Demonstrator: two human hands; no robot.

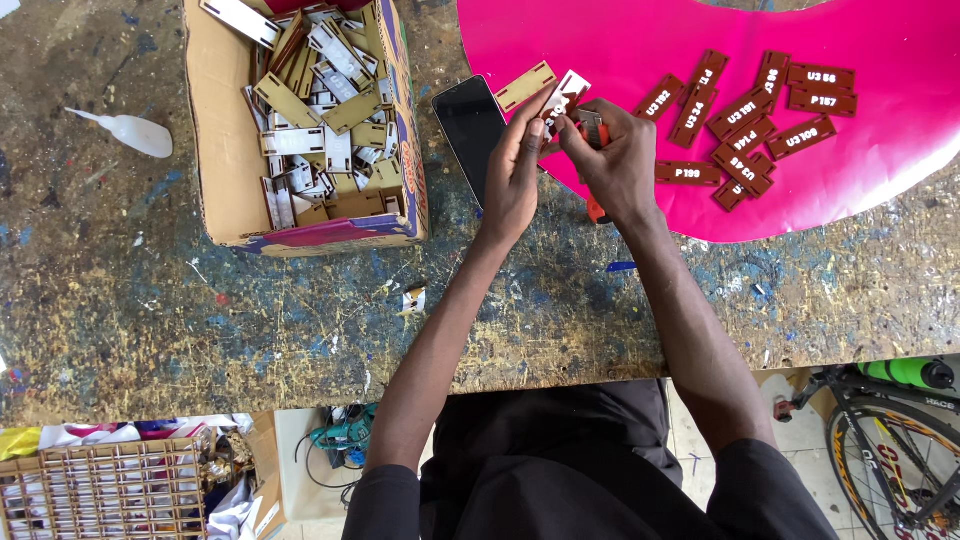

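Both hands are up together at the far side of the desk (150, 300), right at the edge of the pink sheet (620, 40). The left hand (515, 175) is closed in a pinch, fingers and thumb pressed on a small tag (563, 98) with a pale covering on it, held tilted just above the sheet. The right hand (615, 160) is curled shut too, fingertips meeting that same tag, and wrapped around something orange (597, 208) that pokes out below the palm; what kind of tool it is, I can't make out from here.

Just left of the hands lies a dark phone (470, 125), screen up, and beside its far end a single pale wooden tag (526, 86) rests on the sheet's edge.

To the right, on the pink, there's a loose cluster of brown tags with white lettering (745, 125), more than a dozen, some overlapping. Those look finished to me, so a fair batch seems done.

Far left, the cardboard box (225, 150) is heaped with pale wooden and white-faced pieces (320, 110), so I'd judge plenty remains, more than has been laid out.

Further left a small white squeeze bottle (135, 132) lies on its side on the paint-stained desk. Down near the person, a slatted wooden crate (110, 485) sits low left, and a bicycle wheel (895, 450) shows low right.
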